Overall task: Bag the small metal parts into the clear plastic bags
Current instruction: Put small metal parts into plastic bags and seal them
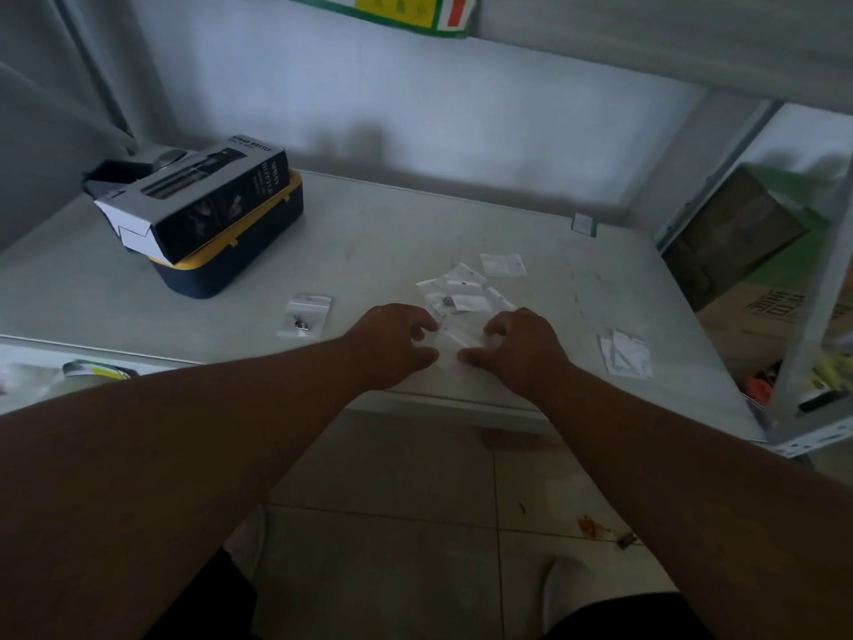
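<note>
My left hand [392,344] and my right hand [521,348] are close together near the front edge of the white table [369,242]. Each pinches one side of a clear plastic bag [454,338] between thumb and curled fingers. Just behind them lies a loose pile of clear bags [461,288] with a small metal part [447,301] in it. One more clear bag [503,264] lies further back. To the left lies a bag with metal parts inside [307,314]. A small stack of bags [625,353] sits to the right.
A dark spray-bottle box [207,200] lies on a navy and yellow case [231,270] at the back left. A grey shelf post [812,316] and cardboard boxes [747,316] stand to the right. A shelf board hangs overhead.
</note>
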